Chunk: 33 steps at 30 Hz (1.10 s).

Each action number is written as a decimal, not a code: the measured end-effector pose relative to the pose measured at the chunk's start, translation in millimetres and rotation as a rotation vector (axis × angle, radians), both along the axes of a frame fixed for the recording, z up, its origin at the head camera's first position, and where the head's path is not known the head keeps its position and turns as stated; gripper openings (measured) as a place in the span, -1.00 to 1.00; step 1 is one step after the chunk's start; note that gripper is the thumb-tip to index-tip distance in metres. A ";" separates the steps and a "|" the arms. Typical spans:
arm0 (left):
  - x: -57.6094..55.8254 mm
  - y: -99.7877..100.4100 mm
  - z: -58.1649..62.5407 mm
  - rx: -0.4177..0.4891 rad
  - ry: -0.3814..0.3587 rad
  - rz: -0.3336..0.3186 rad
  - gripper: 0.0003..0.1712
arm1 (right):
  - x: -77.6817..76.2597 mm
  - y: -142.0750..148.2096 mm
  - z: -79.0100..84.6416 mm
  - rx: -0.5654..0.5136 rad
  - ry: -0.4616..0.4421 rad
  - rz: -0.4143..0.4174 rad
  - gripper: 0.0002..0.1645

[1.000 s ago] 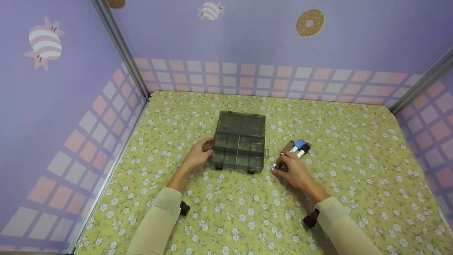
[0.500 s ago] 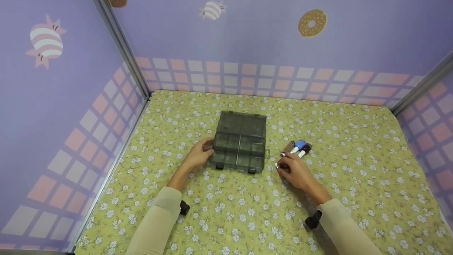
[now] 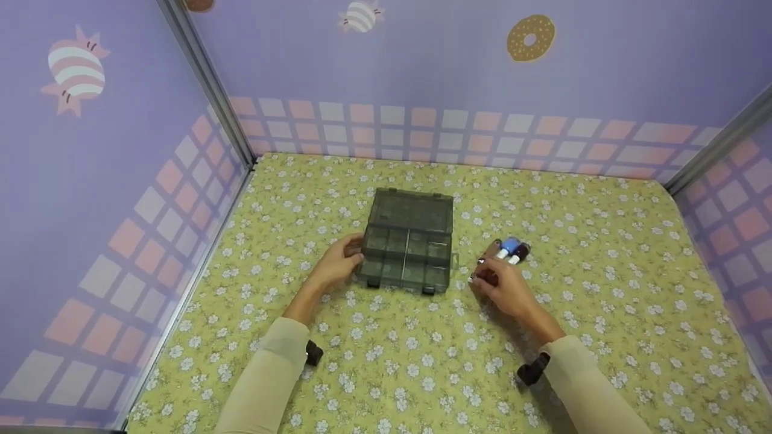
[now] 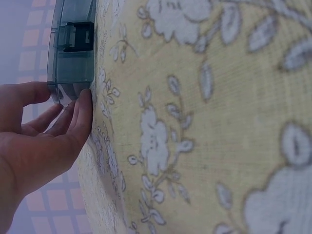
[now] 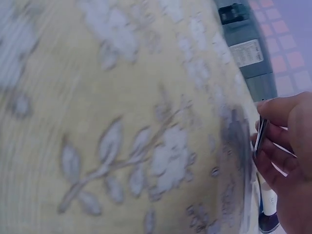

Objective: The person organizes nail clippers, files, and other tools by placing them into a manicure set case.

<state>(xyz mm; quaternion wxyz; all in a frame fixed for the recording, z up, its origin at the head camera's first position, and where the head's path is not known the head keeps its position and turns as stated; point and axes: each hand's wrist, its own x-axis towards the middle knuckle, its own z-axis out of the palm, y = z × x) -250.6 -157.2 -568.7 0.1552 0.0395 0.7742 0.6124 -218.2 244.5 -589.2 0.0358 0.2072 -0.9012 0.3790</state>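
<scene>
A dark translucent compartment box (image 3: 405, 259) lies with its lid (image 3: 411, 211) folded back. My left hand (image 3: 338, 263) holds the box's left side, thumb toward me and fingers along the wall. In the left wrist view that hand (image 4: 46, 129) has its fingertips at the box's end (image 4: 73, 63), close to the cloth. Right of the box, my right hand (image 3: 505, 289) pinches a small, thin, shiny metal piece (image 5: 261, 136) between thumb and fingers; its kind is unclear. Just beyond it lie small tubes with a blue cap (image 3: 510, 245) and a dark cap (image 3: 522, 251).
A yellow flowered cloth (image 3: 386, 361) covers the table. Purple patterned panels (image 3: 422, 66) stand behind and at both sides, with metal posts at the corners. A small latch tab (image 3: 456, 260) sticks out at the box's right side.
My right hand has shifted slightly right and away from me with the shiny piece, its fingers drawn closer together. The left hand and the box stay in place.
</scene>
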 end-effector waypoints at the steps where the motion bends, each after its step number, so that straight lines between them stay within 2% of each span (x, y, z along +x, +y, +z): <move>1: 0.0 -0.6 -0.6 0.003 -0.003 0.000 -0.37 | -0.3 -1.0 1.6 -0.022 -0.017 -0.001 -0.91; 4: 0.6 -2.2 -1.2 0.015 -0.007 0.001 -0.37 | -1.0 -5.4 8.0 -0.061 -0.050 -0.005 -0.92; 8: 1.8 -3.7 -1.6 0.022 -0.001 0.002 -0.38 | -3.9 -16.2 16.9 -0.078 -0.053 0.007 -0.92; 19: 2.9 -2.9 -1.8 0.021 -0.008 0.008 -0.38 | -15.9 -59.5 30.9 -0.090 0.024 0.044 -0.89; 27: 0.8 -3.8 -2.2 0.027 -0.003 0.009 -0.39 | -24.3 -90.4 32.1 -0.064 0.068 0.091 -0.93; 33: 1.3 -2.9 -2.7 0.041 -0.002 0.009 -0.38 | -24.3 -107.6 28.3 -0.073 0.034 0.143 -0.92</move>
